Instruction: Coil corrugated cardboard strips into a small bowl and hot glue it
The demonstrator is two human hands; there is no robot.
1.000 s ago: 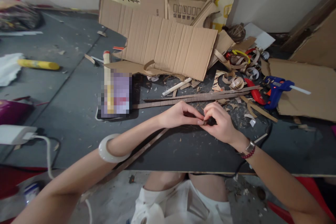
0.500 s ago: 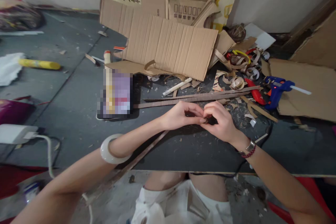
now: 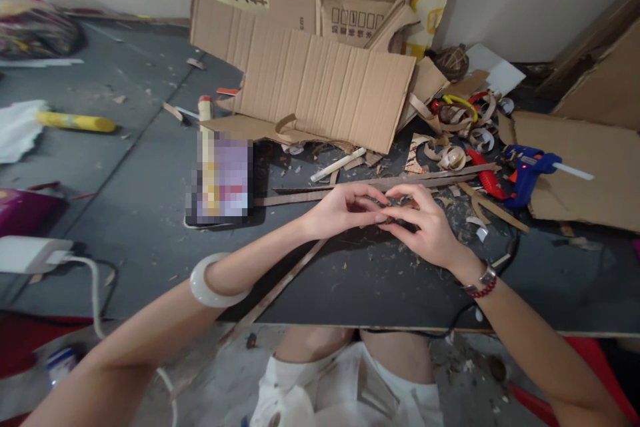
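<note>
Two hands (image 3: 345, 210), long ridged cardboard strips (image 3: 425, 178)

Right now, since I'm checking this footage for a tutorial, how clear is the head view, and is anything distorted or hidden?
In the head view, the light looks soft, with a faint shadow under the left hand and right hand; both hands look fairly sharp; the wide lens bends the wall near the edge; a pixelated block hides one item.
</note>
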